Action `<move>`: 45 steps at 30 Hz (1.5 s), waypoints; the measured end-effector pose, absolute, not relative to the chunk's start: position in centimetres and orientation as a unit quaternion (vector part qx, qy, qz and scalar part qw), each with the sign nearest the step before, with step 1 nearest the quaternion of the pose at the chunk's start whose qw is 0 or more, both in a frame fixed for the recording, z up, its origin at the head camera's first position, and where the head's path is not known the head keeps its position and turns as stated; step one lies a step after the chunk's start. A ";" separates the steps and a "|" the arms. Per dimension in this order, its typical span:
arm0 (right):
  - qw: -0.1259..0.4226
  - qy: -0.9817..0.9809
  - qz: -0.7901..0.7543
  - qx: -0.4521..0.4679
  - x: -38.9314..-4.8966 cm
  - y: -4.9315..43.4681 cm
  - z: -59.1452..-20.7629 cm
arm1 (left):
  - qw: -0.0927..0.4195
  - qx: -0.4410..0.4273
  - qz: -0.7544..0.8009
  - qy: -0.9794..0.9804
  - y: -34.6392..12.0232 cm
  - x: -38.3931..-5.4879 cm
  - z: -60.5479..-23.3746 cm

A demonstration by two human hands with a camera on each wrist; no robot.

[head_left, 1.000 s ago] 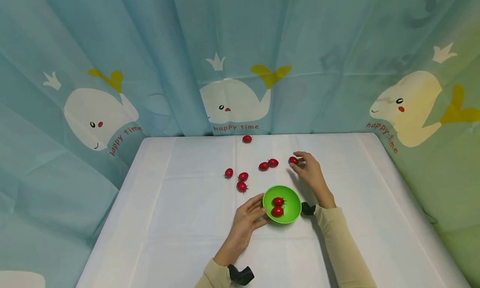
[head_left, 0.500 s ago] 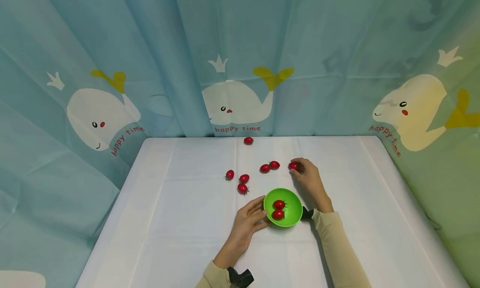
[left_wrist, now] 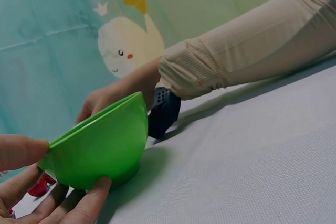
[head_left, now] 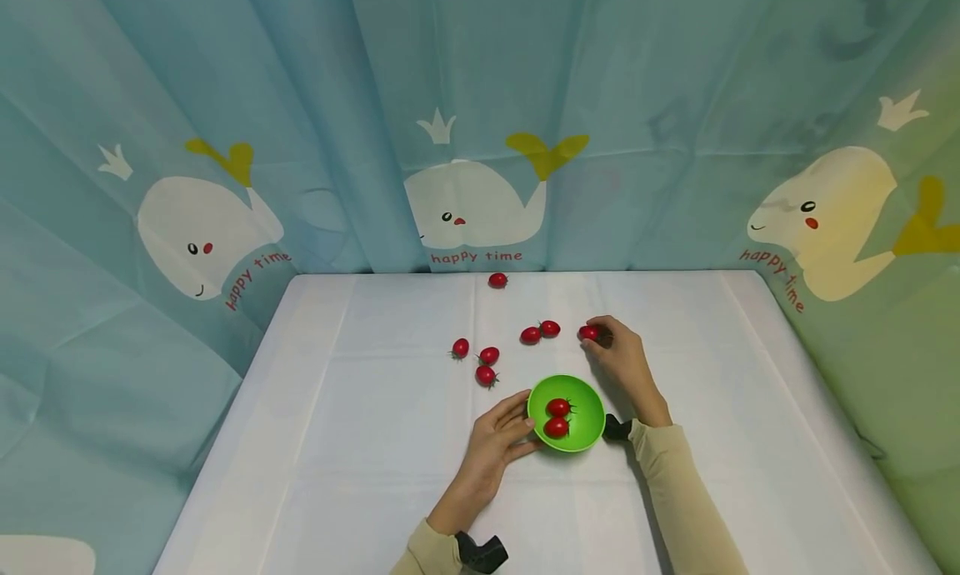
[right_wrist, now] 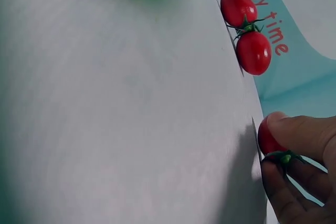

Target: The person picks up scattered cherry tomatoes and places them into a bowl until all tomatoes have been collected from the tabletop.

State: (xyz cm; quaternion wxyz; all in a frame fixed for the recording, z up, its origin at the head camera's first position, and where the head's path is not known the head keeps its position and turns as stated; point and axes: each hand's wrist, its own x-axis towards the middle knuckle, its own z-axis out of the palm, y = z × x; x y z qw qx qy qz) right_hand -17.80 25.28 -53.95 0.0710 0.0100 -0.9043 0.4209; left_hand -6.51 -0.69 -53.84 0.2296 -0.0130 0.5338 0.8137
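**Tomato (head_left: 588,332) in Right Hand (head_left: 622,357), Bowl (head_left: 589,417) in Left Hand (head_left: 489,448)**

Tomato: sits at the right hand's fingertips, beyond the bowl and slightly to its right, low over or on the table (head_left: 360,450); contact below impossible to tell. Pinched between thumb and curled fingers, parted only by the fruit's own thickness; green stem towards the palm, glossy end outward. Looks light, firm and smooth, hence likely a little slippery; probably liable to bruise or split under a hard squeeze. Take hold round the middle with the finger pads, press gently, and leave the stem unpulled.

Bowl: upright, gripped at the left side, with thumb at the rim and fingers along the outer wall towards the base. Looks light, stiff and smooth, probably plastic; likely to tip under a push on the rim alone. Best held low on the wall, opposite the thumb.

Contents: two tomatoes (head_left: 557,417), side by side and apparently touching, stems to the right, with bare green floor around.

Outside the bowl: a close pair (head_left: 530,336) just left of the pinched fruit; a loose group of three (head_left: 486,376) farther left; a lone one (head_left: 497,281) near the far edge.
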 end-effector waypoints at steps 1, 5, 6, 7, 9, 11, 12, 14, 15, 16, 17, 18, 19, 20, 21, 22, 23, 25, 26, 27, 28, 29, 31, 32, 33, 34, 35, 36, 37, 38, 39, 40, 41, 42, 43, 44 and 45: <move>0.069 -0.905 0.421 0.009 -17.7 25.3 -53.9 | 0.230 -0.013 0.814 0.534 -0.7 -6.5 -53.8; 0.051 -0.907 0.419 0.004 -17.2 25.4 -53.5 | 0.231 -0.012 0.812 0.535 -0.7 -6.4 -53.8; 0.048 -0.906 0.420 0.005 -17.1 25.4 -53.4 | 0.232 -0.013 0.812 0.536 -0.7 -6.4 -53.8; 0.046 -0.906 0.421 0.007 -16.9 25.5 -53.3 | 0.232 -0.013 0.811 0.536 -0.7 -6.4 -53.8; 0.045 -0.904 0.424 0.013 -16.7 25.6 -53.2 | 0.232 -0.012 0.810 0.538 -0.7 -6.4 -53.8; 0.047 -0.902 0.428 0.021 -16.5 25.7 -52.9 | 0.233 -0.014 0.810 0.538 -0.7 -6.5 -53.8; 0.047 -0.901 0.431 0.025 -16.3 25.8 -52.7 | 0.231 -0.012 0.810 0.538 -0.8 -6.5 -53.8; 0.044 -0.898 0.437 0.032 -16.0 25.8 -52.4 | 0.230 -0.010 0.812 0.537 -0.8 -6.5 -53.7; 0.040 -0.896 0.441 0.034 -15.8 25.8 -52.2 | 0.230 -0.010 0.813 0.536 -0.8 -6.5 -53.7; 0.037 -0.896 0.442 0.038 -15.6 25.8 -52.0 | 0.230 -0.009 0.813 0.535 -0.8 -6.5 -53.6; 0.033 -0.894 0.445 0.040 -15.4 25.8 -51.7 | 0.230 -0.009 0.813 0.534 -0.8 -6.5 -53.6; 0.030 -0.893 0.447 0.044 -15.3 25.7 -51.5 | 0.228 -0.005 0.813 0.535 -0.8 -6.4 -53.6; 0.027 -0.893 0.447 0.048 -15.1 25.7 -51.3 | 0.229 -0.006 0.813 0.535 -0.8 -6.4 -53.6; 0.025 -0.892 0.448 0.051 -14.9 25.6 -51.1 | 0.230 -0.006 0.812 0.536 -0.8 -6.4 -53.6; 0.025 -0.891 0.450 0.054 -14.7 25.6 -50.9 | 0.229 -0.005 0.812 0.537 -0.8 -6.4 -53.6; 0.024 -0.890 0.451 0.058 -14.5 25.5 -50.7 | 0.230 -0.005 0.812 0.537 -0.8 -6.4 -53.6; 0.025 -0.889 0.452 0.062 -14.3 25.5 -50.5 | 0.230 -0.006 0.811 0.537 -0.8 -6.4 -53.7; 0.027 -0.889 0.453 0.069 -13.9 25.3 -50.1 | 0.232 -0.011 0.811 0.537 -0.9 -6.5 -53.7; 0.027 -0.888 0.452 0.072 -13.7 25.2 -49.9 | 0.232 -0.011 0.811 0.537 -0.9 -6.5 -53.7; 0.027 -0.888 0.454 0.075 -13.5 25.2 -49.7 | 0.231 -0.011 0.811 0.537 -0.9 -6.5 -53.7; 0.026 -0.888 0.453 0.079 -13.4 25.1 -49.6 | 0.232 -0.012 0.811 0.536 -0.9 -6.5 -53.8; 0.025 -0.886 0.455 0.083 -13.2 25.1 -49.4 | 0.232 -0.012 0.812 0.536 -0.8 -6.5 -53.8; 0.020 -0.883 0.460 0.091 -13.0 25.0 -49.2 | 0.231 -0.010 0.812 0.535 -0.8 -6.6 -53.8; 0.018 -0.881 0.462 0.096 -12.9 25.1 -49.1 | 0.231 -0.009 0.812 0.535 -0.8 -6.6 -53.9; 0.014 -0.879 0.466 0.098 -12.8 25.1 -49.0 | 0.231 -0.008 0.813 0.535 -0.8 -6.6 -53.9; 0.011 -0.878 0.468 0.102 -12.6 25.1 -49.0 | 0.231 -0.008 0.813 0.535 -0.8 -6.6 -53.9; 0.008 -0.875 0.472 0.106 -12.5 25.1 -48.9 | 0.232 -0.007 0.813 0.535 -0.8 -6.5 -53.8; 0.006 -0.874 0.474 0.110 -12.3 25.0 -48.8 | 0.232 -0.007 0.812 0.535 -0.8 -6.5 -53.9; 0.004 -0.872 0.475 0.114 -12.1 25.0 -48.8 | 0.232 -0.006 0.812 0.535 -0.8 -6.5 -53.9; 0.002 -0.871 0.477 0.118 -12.0 25.0 -48.7 | 0.232 -0.005 0.812 0.535 -0.8 -6.5 -53.9; 0.001 -0.869 0.479 0.122 -11.8 25.0 -48.6 | 0.232 -0.004 0.813 0.535 -0.8 -6.5 -53.9; 0.002 -0.869 0.478 0.129 -11.6 24.9 -48.5 | 0.232 -0.004 0.812 0.535 -0.8 -6.5 -53.9; 0.003 -0.868 0.478 0.135 -11.5 24.8 -48.5 | 0.232 -0.004 0.812 0.535 -0.8 -6.5 -53.9; 0.004 -0.869 0.476 0.139 -11.3 24.8 -48.4 | 0.232 -0.004 0.812 0.536 -0.8 -6.5 -53.9; 0.006 -0.870 0.472 0.144 -11.2 24.7 -48.4 | 0.231 -0.004 0.811 0.537 -0.8 -6.5 -53.9; 0.009 -0.871 0.468 0.147 -11.1 24.6 -48.4 | 0.231 -0.003 0.811 0.537 -0.8 -6.5 -53.9; 0.011 -0.873 0.464 0.150 -10.9 24.6 -48.3 | 0.231 -0.004 0.810 0.538 -0.8 -6.5 -53.9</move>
